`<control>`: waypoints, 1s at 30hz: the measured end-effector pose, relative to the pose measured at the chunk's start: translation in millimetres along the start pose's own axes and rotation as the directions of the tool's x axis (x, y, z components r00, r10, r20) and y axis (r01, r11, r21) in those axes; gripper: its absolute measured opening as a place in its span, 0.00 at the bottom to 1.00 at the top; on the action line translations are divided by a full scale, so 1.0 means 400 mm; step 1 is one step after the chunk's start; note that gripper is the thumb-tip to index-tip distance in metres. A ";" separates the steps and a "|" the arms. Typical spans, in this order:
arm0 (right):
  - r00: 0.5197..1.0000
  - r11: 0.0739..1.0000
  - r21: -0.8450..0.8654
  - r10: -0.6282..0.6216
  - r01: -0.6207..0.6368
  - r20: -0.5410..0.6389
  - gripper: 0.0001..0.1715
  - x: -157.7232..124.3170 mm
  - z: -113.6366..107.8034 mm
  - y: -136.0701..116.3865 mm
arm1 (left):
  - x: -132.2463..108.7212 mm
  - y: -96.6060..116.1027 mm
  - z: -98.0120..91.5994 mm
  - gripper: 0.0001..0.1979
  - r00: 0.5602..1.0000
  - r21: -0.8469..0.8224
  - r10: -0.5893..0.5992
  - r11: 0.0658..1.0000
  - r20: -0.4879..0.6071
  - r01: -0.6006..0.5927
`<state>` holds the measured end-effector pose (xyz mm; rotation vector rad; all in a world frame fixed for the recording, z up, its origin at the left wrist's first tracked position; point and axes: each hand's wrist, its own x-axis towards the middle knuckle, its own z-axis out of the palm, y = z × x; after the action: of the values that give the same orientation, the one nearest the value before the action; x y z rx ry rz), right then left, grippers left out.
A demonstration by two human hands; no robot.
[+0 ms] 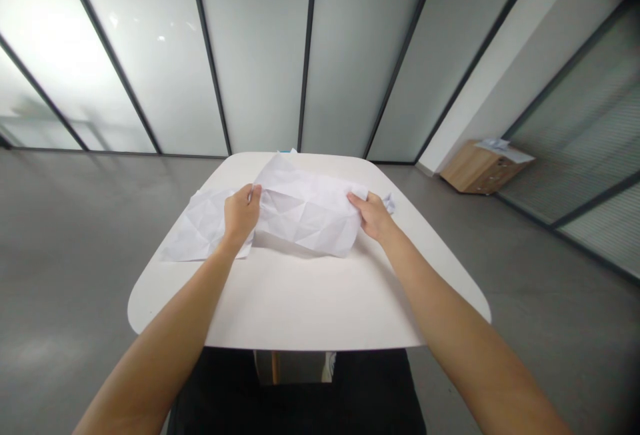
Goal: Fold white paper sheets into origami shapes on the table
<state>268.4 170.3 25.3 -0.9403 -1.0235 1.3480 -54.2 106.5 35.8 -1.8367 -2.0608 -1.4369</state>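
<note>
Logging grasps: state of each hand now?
Left hand: closed, holding the creased white sheet by one side.
Right hand: closed, holding its other side.

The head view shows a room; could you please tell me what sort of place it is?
Probably an office or meeting room, judging by the frosted glass partition, the white table and the wooden cabinet.

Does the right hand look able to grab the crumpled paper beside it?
Probably not yet: the crumpled paper lies close by, but the right hand holds the creased sheet.
</note>
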 end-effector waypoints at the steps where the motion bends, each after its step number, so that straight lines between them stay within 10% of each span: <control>1: 1.000 0.999 -0.042 -0.017 0.016 -0.021 0.21 0.008 -0.007 0.008 | 0.005 -0.003 -0.004 0.20 1.000 0.021 0.001 1.000 0.008 -0.001; 8: 0.985 0.934 -0.334 -0.159 0.127 -0.071 0.24 0.045 -0.044 0.049 | 0.026 -0.041 -0.014 0.20 0.980 -0.094 -0.098 0.989 0.174 0.115; 20: 0.999 0.970 -0.240 -0.029 0.032 0.016 0.23 0.001 0.002 0.048 | 0.028 -0.107 -0.028 0.17 0.923 -0.217 -0.220 0.930 0.314 0.295; 30: 0.998 0.985 -0.164 0.062 -0.058 0.018 0.21 -0.018 0.035 0.058 | 0.052 -0.123 -0.078 0.20 0.974 -0.014 -0.171 0.984 0.146 0.175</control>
<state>248.3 163.1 7.0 -1.0871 -1.1443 1.3426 -116.0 108.9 36.3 -1.8635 -2.3343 -1.4133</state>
